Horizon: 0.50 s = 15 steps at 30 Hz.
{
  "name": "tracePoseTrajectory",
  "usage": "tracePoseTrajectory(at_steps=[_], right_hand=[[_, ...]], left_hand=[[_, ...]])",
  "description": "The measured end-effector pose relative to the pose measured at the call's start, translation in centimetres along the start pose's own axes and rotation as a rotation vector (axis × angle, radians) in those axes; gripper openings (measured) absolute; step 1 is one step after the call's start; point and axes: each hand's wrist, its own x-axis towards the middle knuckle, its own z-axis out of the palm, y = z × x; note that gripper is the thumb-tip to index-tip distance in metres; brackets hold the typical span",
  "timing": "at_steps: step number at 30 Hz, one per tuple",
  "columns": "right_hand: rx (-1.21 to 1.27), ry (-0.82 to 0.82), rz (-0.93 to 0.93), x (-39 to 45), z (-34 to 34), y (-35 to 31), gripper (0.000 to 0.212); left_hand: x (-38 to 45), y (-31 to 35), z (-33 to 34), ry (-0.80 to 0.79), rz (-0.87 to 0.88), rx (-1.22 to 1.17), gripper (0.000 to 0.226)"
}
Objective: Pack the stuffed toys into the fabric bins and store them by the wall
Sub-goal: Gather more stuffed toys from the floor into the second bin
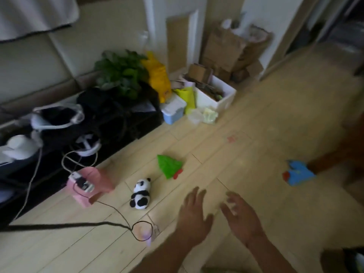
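The wooden floor (256, 119) is carrying everything. Left hand (194, 215) and right hand (243, 217) are hovering over it, fingers spread, gripping nothing. The green stuffed toy (169, 166) is lying beyond the hands, the blue stuffed toy (298, 173) off to their right, the panda plush (140, 194) to their left.

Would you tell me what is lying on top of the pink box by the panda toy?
A white power strip with plugged-in cables lies on the pink box. It covers part of the top; the inside is hidden.
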Motion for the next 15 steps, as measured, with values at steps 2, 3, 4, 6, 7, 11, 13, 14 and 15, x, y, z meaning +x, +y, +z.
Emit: tracePoseTrajectory(at_steps=[2,3,4,6,7,11,13,14,15], right_hand=[[-0.177,-0.071,-0.072,3.3,6.5,-5.5,0.054],[-0.222,-0.145,-0.092,5.1,9.0,-7.2,0.053],[-0.235,-0.201,-0.114,6.1,11.6,-9.0,0.054],[-0.311,-0.243,-0.142,8.9,15.6,-11.4,0.059],[-0.368,-0.259,-0.167,9.6,17.0,-12.8,0.062],[-0.476,-0.439,-0.148,12.7,22.1,-14.2,0.070],[-0.502,-0.527,-0.155,15.0,24.0,-14.5,0.071],[-0.500,-0.583,-0.139,16.3,25.0,-14.4,0.071],[-0.500,-0.628,-0.124,17.6,25.9,-14.5,0.070]], left_hand=[[1.3,-3.4,-5.6,0.107,-0.074,0.061,0.080],[1.8,-5.5,-7.7,0.140,-0.103,0.074,0.075],[2.1,-7.2,-9.5,0.146,-0.145,0.085,0.073],[2.8,-10.8,-12.3,0.132,-0.207,0.119,0.073],[3.1,-12.5,-13.5,0.121,-0.239,0.111,0.072],[4.0,-17.5,-15.9,0.109,-0.357,0.088,0.070],[4.9,-19.7,-16.5,0.108,-0.437,0.064,0.066],[5.3,-20.8,-16.6,0.100,-0.480,0.048,0.065],[5.9,-21.9,-16.6,0.092,-0.523,0.030,0.065]])
